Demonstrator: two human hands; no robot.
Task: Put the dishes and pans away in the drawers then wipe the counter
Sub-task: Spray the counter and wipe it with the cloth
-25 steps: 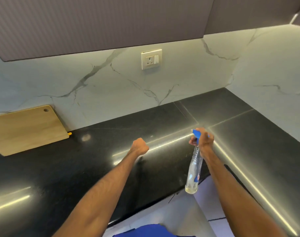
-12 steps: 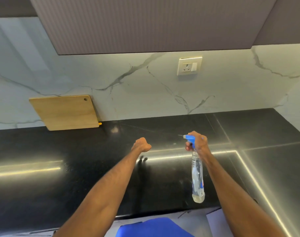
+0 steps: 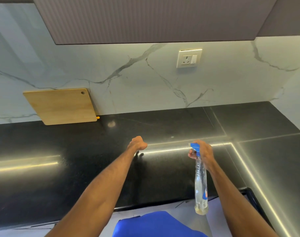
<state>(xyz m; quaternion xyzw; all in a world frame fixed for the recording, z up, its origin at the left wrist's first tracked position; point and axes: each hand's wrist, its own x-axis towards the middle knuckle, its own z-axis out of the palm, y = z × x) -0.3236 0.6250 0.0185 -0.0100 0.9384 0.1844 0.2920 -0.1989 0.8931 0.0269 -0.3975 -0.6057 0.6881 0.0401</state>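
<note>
- No dishes or pans are seen on the counter (image 3: 77, 151), so that part is judged done, though no drawers are in view.
- A spray bottle (image 3: 201, 182) is gripped at its blue trigger head by the right hand (image 3: 203, 154) and hangs over the counter's front edge.
- The left hand (image 3: 137, 143) is curled into a fist above the counter's middle; nothing is seen in it.
- No cloth is seen, so the wiping is judged not yet done.
- A cutting board (image 3: 60, 106) is propped at the back edge.

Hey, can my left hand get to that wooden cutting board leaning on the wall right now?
Probably yes. The left hand holds nothing visible, and no obstacle shows on the black counter between it and the cutting board; it leans farther left and back, so a stretch may be needed.
</note>
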